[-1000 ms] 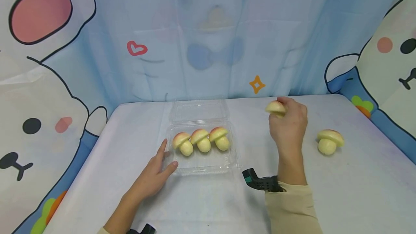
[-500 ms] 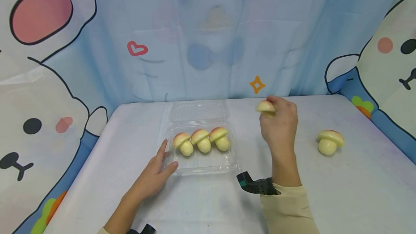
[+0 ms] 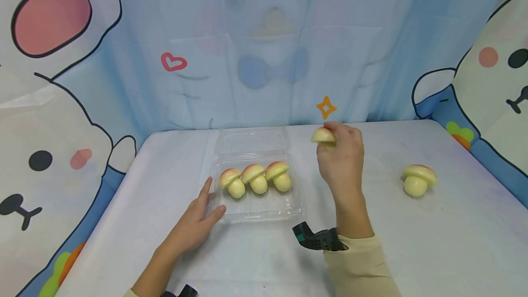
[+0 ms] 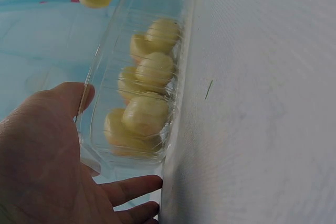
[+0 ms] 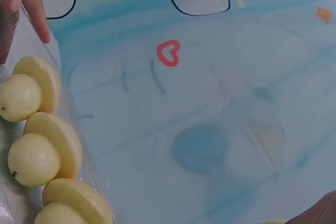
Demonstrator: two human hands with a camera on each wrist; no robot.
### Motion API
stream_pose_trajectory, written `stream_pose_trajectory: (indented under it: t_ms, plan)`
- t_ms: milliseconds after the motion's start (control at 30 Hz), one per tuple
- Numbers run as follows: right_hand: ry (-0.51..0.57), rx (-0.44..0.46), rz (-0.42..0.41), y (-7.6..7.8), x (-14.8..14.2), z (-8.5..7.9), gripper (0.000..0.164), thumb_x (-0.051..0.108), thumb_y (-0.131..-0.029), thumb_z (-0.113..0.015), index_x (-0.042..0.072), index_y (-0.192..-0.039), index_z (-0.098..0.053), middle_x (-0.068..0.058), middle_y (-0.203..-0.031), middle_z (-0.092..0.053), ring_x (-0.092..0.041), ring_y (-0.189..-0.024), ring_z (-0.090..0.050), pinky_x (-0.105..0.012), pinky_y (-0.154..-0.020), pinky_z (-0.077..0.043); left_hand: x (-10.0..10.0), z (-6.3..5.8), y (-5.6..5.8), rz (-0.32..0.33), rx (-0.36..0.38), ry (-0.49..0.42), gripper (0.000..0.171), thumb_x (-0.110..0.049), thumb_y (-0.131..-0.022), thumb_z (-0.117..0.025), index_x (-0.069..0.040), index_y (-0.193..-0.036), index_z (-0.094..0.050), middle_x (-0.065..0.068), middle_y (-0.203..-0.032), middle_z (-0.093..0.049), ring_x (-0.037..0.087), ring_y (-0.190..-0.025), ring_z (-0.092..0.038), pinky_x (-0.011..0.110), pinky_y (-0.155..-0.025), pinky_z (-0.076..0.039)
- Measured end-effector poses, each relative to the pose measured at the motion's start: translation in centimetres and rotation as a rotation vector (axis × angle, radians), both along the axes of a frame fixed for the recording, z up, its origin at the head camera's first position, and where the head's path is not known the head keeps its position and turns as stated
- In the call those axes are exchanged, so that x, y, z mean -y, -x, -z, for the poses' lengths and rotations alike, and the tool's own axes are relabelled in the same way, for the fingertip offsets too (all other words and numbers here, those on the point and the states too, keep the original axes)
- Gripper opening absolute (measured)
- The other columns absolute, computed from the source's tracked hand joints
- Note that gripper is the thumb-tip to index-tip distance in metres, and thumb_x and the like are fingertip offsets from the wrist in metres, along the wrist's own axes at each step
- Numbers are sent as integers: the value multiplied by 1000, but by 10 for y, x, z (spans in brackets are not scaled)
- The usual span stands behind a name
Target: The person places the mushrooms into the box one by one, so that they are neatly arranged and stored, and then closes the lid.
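In the head view my right hand (image 3: pixel 342 159) grips a mushroom (image 3: pixel 323 136), yellowish with a pink-tinged cap, above the table and right of a clear plastic clamshell box (image 3: pixel 255 207). The box lies with its lid (image 3: pixel 253 142) folded back. Inside it, three similar mushrooms (image 3: pixel 257 178) lie side by side in a row. My left hand (image 3: pixel 197 223) rests at the box's near left corner, its fingers mostly straight. The left wrist view shows the thumb (image 4: pixel 86 98) touching the rim. In the right wrist view, only a bit of my right hand (image 5: pixel 317 214) shows.
Another mushroom (image 3: pixel 418 180) stands on the white table (image 3: pixel 453 242) at the right. Behind the table hangs a blue printed curtain (image 3: pixel 268 35). Black wrist cameras, one of them the right camera (image 3: pixel 319 238), sit on both wrists.
My right hand has moved left toward the box, carrying the mushroom. The left hand, the box and the mushrooms in it have stayed in place.
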State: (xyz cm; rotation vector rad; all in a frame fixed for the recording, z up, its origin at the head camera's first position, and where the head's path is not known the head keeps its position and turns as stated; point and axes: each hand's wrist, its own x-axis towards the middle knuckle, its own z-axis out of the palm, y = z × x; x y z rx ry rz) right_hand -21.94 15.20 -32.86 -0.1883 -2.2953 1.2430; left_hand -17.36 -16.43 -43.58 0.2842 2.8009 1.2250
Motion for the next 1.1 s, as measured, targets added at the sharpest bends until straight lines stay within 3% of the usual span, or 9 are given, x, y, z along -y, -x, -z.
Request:
stream_pose_trajectory:
  t_ms: [1100]
  plan:
    - [-62,21,-148,-5,37,4,47,-8,-88,-64,6,-133,-67,-21,-140,-53,-43,-131,-51,-56,-106,-46,0,4,3,-12,11,-3,86,-43,-105,-57,-17,-168,-5,23,-158,-46,42,-154,-32,64,-123,-23]
